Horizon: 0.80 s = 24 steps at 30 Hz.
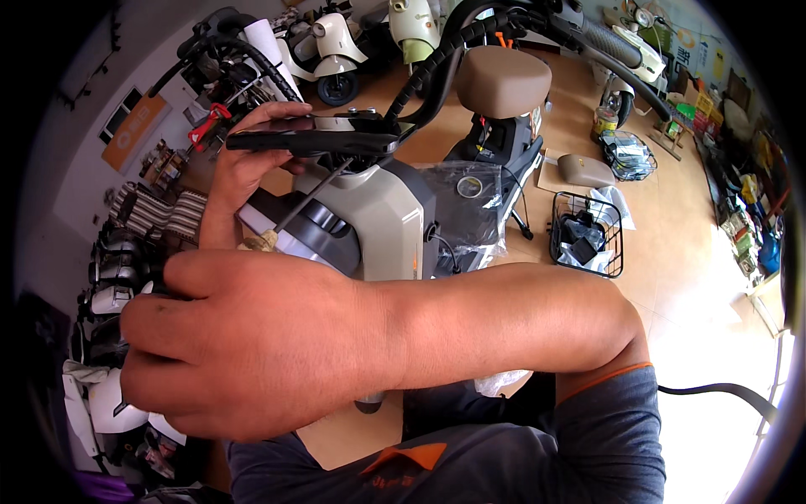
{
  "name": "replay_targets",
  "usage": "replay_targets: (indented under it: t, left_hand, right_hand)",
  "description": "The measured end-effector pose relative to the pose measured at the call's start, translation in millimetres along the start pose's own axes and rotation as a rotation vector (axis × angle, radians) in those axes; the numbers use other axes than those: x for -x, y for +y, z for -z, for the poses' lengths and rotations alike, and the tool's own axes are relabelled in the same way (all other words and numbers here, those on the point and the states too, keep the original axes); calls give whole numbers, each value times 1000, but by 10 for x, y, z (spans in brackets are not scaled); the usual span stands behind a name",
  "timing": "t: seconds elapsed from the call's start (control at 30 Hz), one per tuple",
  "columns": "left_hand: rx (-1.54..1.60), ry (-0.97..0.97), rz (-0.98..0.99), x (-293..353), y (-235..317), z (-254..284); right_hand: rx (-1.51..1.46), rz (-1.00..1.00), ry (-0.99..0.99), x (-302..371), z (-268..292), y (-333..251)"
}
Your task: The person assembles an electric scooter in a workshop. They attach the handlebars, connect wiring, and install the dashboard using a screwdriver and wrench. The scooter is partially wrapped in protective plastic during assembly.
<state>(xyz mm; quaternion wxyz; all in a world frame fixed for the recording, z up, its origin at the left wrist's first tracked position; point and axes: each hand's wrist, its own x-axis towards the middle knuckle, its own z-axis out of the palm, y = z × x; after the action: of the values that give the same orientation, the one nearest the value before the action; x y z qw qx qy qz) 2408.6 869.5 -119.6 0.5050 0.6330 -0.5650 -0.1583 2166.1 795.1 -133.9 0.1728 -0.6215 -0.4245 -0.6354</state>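
Observation:
My left hand [239,168] grips the left end of a glossy black display panel [315,139], with fingers above and below it. The panel sits at the handlebar of a beige and dark grey electric scooter [382,210]. My right arm crosses in front from the right. My right hand [243,340] is closed round the handle of a screwdriver [300,210]. Its yellowish handle end shows just past the knuckles, and the thin metal shaft slants up to the panel's underside. The tip and whatever it touches are hidden there.
Behind the handlebar stands a brown padded seat [504,81]. Clear plastic film [462,202] drapes the scooter's middle. A black wire basket [588,235] holding parts and a loose brown cushion [585,170] lie on the floor at right. Other scooters [336,50] stand at the back.

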Motion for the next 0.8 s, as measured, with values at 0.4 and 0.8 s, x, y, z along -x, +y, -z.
replay_targets:
  t: [0.4, 0.8]
  left_hand:
    - [-107, -18, 31, 83, 296, -159]
    - [-39, -1, 45, 185, 440, -285]
  right_hand:
    - [0, 29, -15, 132, 97, 39]
    - [-28, 13, 115, 247, 10, 20]
